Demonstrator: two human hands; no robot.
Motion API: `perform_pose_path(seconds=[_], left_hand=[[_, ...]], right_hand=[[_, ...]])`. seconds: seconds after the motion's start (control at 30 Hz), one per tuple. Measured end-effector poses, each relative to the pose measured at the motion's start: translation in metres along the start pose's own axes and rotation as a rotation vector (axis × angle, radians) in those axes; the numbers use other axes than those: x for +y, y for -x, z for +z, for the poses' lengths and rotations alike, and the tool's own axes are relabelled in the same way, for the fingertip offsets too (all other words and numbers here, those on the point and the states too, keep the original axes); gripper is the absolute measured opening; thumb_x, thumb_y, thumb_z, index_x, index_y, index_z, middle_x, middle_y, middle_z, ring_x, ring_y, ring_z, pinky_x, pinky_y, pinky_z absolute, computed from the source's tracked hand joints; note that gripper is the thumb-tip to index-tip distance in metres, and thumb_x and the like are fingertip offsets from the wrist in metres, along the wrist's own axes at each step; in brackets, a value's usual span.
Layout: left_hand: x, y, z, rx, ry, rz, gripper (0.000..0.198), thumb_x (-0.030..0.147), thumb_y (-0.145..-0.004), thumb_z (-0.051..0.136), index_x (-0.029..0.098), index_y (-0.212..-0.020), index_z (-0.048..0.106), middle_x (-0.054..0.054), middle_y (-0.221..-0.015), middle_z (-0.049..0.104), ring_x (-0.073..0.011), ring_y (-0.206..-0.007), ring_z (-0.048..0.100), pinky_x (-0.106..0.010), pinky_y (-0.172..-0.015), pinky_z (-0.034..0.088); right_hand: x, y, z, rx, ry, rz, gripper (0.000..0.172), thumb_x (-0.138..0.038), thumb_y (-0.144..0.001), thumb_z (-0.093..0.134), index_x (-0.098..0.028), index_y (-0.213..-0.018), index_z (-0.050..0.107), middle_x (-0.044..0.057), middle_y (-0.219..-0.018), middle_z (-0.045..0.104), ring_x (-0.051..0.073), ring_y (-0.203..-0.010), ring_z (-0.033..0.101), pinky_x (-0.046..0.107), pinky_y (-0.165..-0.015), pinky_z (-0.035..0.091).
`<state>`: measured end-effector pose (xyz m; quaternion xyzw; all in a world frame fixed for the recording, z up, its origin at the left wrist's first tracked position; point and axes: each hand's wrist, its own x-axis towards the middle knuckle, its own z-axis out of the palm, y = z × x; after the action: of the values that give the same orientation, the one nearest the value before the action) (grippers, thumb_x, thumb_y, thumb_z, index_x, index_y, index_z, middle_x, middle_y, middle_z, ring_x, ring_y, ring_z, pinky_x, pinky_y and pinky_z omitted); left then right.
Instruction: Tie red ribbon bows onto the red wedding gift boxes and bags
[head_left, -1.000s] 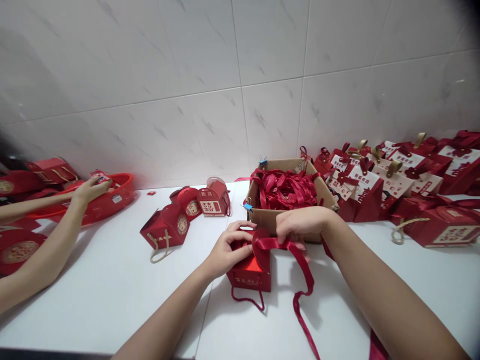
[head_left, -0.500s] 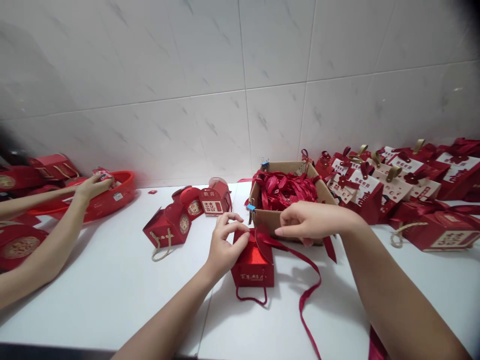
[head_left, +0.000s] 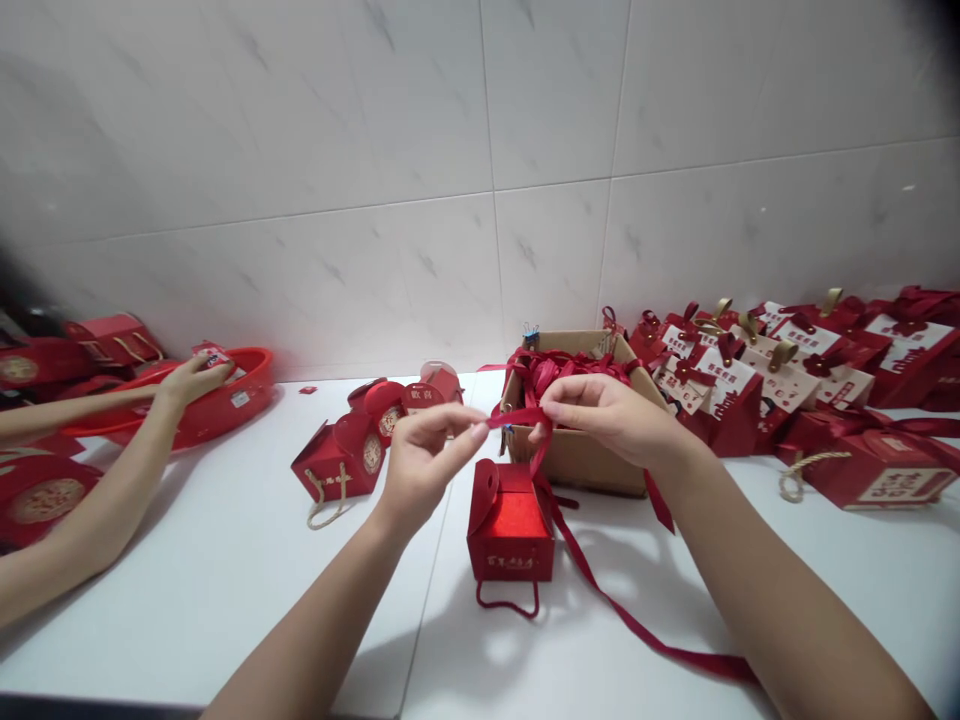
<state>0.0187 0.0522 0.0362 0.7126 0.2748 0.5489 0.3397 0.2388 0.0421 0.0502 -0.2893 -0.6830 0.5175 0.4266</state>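
Observation:
Above a small red gift box (head_left: 511,535), my left hand (head_left: 429,455) pinches one end of a dark red ribbon (head_left: 517,418). My right hand (head_left: 600,415) pinches the same ribbon a little to the right, so a short stretch runs taut between them. From there the ribbon hangs beside the box's right flap and trails across the table toward my right forearm. The gift box stands on the white table with its rounded flaps raised and a red cord handle lying in front. Right behind it is a cardboard box (head_left: 592,462) filled with ribbon, partly hidden by my right hand.
Several red gift boxes (head_left: 341,460) stand left of centre. Many packed red and white boxes (head_left: 724,395) crowd the right. At far left, another person's hand (head_left: 191,380) holds a small red packet over a red basin (head_left: 251,385). A tiled wall (head_left: 375,280) closes the back.
Both hands have risen off the gift box, and the ribbon is now stretched between them above it. The trailing ribbon has swung to the right. The other person's hand has barely moved.

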Motion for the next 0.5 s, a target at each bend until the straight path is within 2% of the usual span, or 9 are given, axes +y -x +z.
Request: perform_pose_path(seconds=[0.03,0.1,0.23,0.4,0.5], left_hand=[[-0.01,0.004,-0.005,-0.054,-0.029,0.007,0.013,0.031,-0.077,0.068,0.018,-0.078,0.072,-0.001,-0.062,0.059,-0.0124,-0.059,0.05,-0.025,-0.055,0.04],[-0.03,0.011,-0.013,-0.188,-0.114,-0.047,0.018,0.033,-0.078,0.066,0.018,-0.088,0.07,0.004,-0.051,0.044,-0.0099,-0.05,0.041,-0.024,-0.051,0.034],[-0.059,0.023,-0.02,-0.287,-0.225,-0.095,0.029,0.035,-0.08,0.063,0.017,-0.103,0.064,0.008,-0.053,0.033,-0.0086,-0.05,0.034,-0.022,-0.051,0.028],[-0.062,0.031,-0.017,-0.387,-0.267,-0.132,0.031,0.035,-0.079,0.063,0.016,-0.103,0.062,0.008,-0.053,0.03,-0.0088,-0.051,0.032,-0.023,-0.053,0.027],[-0.062,0.033,-0.016,-0.375,-0.233,-0.142,0.031,0.033,-0.077,0.066,0.017,-0.102,0.057,0.01,-0.053,0.03,-0.0081,-0.05,0.032,-0.022,-0.054,0.028]], right_hand=[[-0.003,0.002,-0.002,0.048,-0.024,-0.028,0.022,-0.037,-0.083,0.064,-0.016,-0.084,0.062,0.003,-0.081,0.068,0.015,-0.083,0.063,0.03,-0.085,0.047],[-0.01,0.007,-0.005,0.143,-0.086,-0.093,0.019,-0.036,-0.083,0.064,-0.018,-0.084,0.061,0.002,-0.079,0.066,0.013,-0.079,0.062,0.027,-0.081,0.047],[-0.026,0.019,-0.008,0.352,-0.109,-0.19,0.017,-0.038,-0.082,0.063,-0.021,-0.083,0.058,0.0,-0.074,0.06,0.013,-0.073,0.059,0.028,-0.075,0.048],[-0.042,0.037,-0.014,0.592,-0.133,-0.269,0.013,-0.036,-0.085,0.053,-0.026,-0.076,0.054,-0.001,-0.069,0.051,0.015,-0.068,0.054,0.032,-0.076,0.046],[-0.047,0.043,-0.019,0.587,-0.311,-0.287,0.015,-0.031,-0.087,0.047,-0.029,-0.077,0.058,-0.001,-0.063,0.047,0.014,-0.062,0.049,0.031,-0.076,0.045]])
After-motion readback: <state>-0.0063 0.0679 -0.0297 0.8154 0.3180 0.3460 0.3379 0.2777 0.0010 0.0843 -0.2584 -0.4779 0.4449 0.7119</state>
